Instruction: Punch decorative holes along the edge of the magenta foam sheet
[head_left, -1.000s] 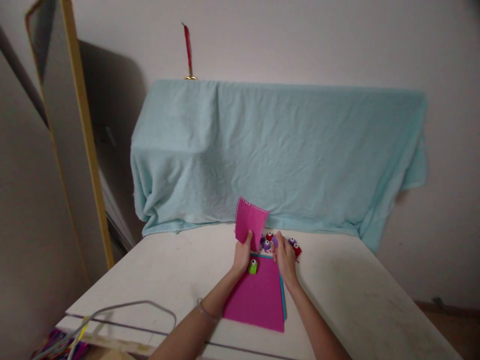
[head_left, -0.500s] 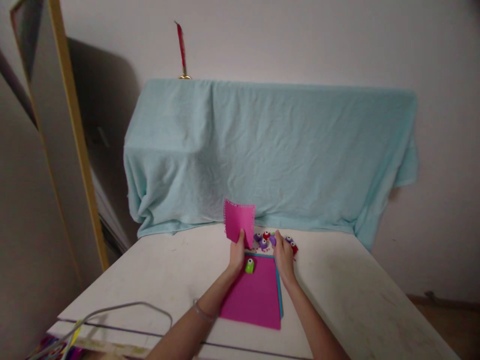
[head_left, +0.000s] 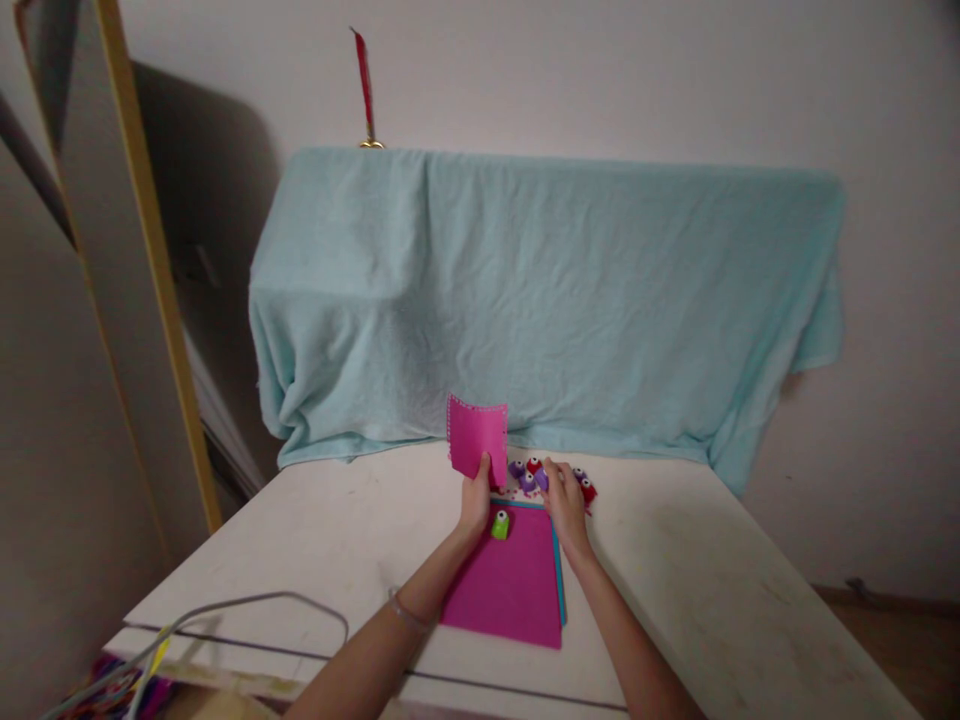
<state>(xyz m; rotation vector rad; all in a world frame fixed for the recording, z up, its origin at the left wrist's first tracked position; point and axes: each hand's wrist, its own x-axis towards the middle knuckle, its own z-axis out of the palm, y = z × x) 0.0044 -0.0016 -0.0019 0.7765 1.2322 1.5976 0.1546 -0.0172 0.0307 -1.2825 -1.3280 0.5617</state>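
My left hand (head_left: 475, 500) is closed on a pink sheet of paper (head_left: 478, 440), thumb in front, and holds it upright above the table. Small punched holes run along the sheet's top and left edges. In the fingers of my right hand (head_left: 566, 500) is a purple craft punch (head_left: 541, 480). Several more punches, purple (head_left: 517, 469) and red (head_left: 533, 465), stand just beyond and to both sides of that hand. A green craft punch (head_left: 500, 525) rests on a stack of magenta paper (head_left: 510, 590) between my forearms, with a blue sheet (head_left: 559, 575) showing at its edge.
Tiny pink paper bits (head_left: 514, 492) lie by the punches. The white table (head_left: 675, 560) backs onto a shape draped with a light blue cloth (head_left: 562, 300). A grey cable (head_left: 255, 597) loops over the front left. A yellow-edged panel (head_left: 150, 260) leans at the left.
My right hand has turned slightly, and its fingers now spread further over the purple punch. The pink sheet stays in my left hand, nearly unmoved. The view has shifted a little.
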